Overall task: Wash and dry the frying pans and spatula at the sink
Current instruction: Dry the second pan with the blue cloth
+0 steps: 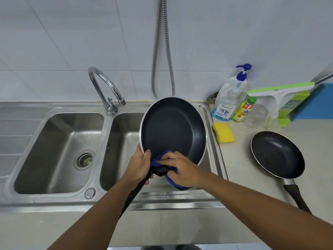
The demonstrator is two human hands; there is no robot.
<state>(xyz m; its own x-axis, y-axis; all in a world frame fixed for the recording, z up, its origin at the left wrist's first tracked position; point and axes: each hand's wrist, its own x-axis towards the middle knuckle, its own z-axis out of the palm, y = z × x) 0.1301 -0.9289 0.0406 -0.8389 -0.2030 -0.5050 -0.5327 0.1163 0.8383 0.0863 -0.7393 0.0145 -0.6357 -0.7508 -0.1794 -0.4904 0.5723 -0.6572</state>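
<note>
While my left grip clasps the large frying pan where handle meets rim, holding it tilted over the right basin, my right grip clutches a blue cloth against the pan's near inner edge. Just left of the pan's far rim stands the tap. On the desk to the right lie a yellow sponge, a smaller frying pan and, farther back, a soap bottle

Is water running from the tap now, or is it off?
Off: no stream of water shows below the spout of the tap.
</note>
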